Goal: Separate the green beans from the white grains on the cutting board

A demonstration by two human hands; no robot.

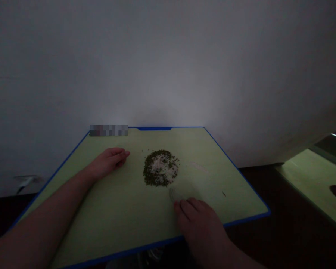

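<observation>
A round heap of small green grains, which look like mung beans [154, 179], lies mid-table with paler grains [159, 164], perhaps rice, mixed into its centre. To the left of the heap, my left hand [112, 160] rests on the tabletop with its fingers curled together, apart from the grains; I see nothing in it. In front of the heap, my right hand [197, 220] is closed on a thin, pale, see-through piece with a rounded end [172, 194]. That end points at the heap's near edge. My fingers hide the rest of it.
The pale yellow-green table [114, 209] has a blue rim and stands against a grey wall [168, 74]. A pixelated strip [108, 130] lies at its far left corner. A small dark sliver [223, 194] lies at right. Another table [319, 179] stands farther right.
</observation>
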